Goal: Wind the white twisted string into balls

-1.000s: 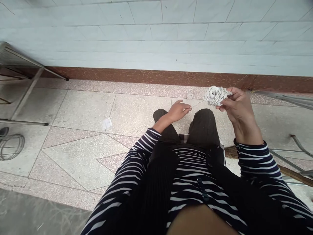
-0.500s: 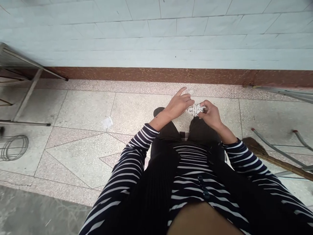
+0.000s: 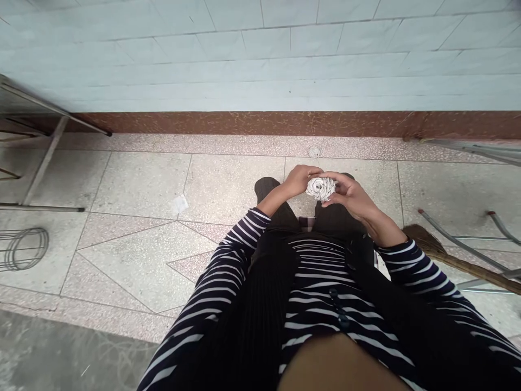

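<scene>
A white, rose-shaped coil [image 3: 320,188] of twisted or woven strips, with small dark marks, is held between my hands above my knees. Its round, spiralled face with a dark centre is turned up. My right hand [image 3: 353,196] grips its right side, thumb below and fingers over the top edge. My left hand [image 3: 300,181] has its fingers closed at the upper left edge; the fingertips are partly hidden.
Beyond my knees, a small round whitish thing [image 3: 314,152] lies on the floor near the tiled wall [image 3: 260,70]. A paper scrap [image 3: 179,204] lies left. A wire basket [image 3: 26,248] and metal-legged furniture [image 3: 51,155] stand far left; a broom [image 3: 459,263] and metal legs [image 3: 451,233] are right.
The coil has turned, so its spiral face now shows. My left hand's raised finger has come down onto the coil's edge, and my right fingers have spread over its top.
</scene>
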A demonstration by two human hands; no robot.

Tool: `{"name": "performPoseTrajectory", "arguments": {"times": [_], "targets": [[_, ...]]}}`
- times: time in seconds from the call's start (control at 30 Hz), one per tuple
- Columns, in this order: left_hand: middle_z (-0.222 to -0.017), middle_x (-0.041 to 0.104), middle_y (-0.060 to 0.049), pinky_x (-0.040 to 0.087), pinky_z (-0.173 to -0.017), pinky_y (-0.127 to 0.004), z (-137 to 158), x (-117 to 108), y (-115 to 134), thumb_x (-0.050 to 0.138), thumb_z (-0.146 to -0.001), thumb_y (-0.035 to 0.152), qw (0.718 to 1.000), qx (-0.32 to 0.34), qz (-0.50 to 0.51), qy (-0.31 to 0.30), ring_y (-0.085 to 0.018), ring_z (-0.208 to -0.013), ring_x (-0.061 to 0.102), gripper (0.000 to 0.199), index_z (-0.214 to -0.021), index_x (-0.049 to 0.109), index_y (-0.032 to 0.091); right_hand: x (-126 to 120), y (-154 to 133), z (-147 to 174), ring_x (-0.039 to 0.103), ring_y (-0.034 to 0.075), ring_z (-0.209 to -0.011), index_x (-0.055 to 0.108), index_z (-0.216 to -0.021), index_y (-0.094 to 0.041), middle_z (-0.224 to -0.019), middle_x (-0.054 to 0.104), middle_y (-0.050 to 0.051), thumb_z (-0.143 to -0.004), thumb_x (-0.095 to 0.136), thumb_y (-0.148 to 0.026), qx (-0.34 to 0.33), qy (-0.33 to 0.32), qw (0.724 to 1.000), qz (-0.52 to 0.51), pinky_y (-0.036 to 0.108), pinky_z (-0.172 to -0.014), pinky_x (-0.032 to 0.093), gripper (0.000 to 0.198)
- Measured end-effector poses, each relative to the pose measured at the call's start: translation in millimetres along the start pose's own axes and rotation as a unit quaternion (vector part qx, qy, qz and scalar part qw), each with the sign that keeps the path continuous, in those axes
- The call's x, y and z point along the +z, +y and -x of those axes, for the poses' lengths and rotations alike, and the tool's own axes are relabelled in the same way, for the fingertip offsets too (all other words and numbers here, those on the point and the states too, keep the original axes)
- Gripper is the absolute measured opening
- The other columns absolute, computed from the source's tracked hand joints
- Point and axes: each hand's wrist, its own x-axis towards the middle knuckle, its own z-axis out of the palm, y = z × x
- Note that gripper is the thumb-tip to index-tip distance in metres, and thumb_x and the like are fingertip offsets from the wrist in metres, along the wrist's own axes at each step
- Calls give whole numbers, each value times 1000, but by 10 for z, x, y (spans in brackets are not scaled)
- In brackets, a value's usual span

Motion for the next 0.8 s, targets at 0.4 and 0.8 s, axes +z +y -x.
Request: {"name": "performPoseTrajectory", "arguments": {"times": [0.4,0.8], "targets": [[-73,74,-3,55,-89,-33,322,117,-351,59,-104,27,974,-66,-212,-45,-18,-73,66,32,-76,71,19,-540,70,-310,74,22,-91,64,-106,-27,-108,72,2,-53,101,-37,-84,238,968,-12,38,-71,72,65],[-91,78,-5,34,-138,-55,76,-378,321,46,-115,24,942,146,-301,-9,-21,-97,75,36,-104,81,21,-271,147,-276,66,20,-71,71,-94,-22,-87,71,1,-56,88,-24,41,13,979,200,36,-64,61,42]]}}
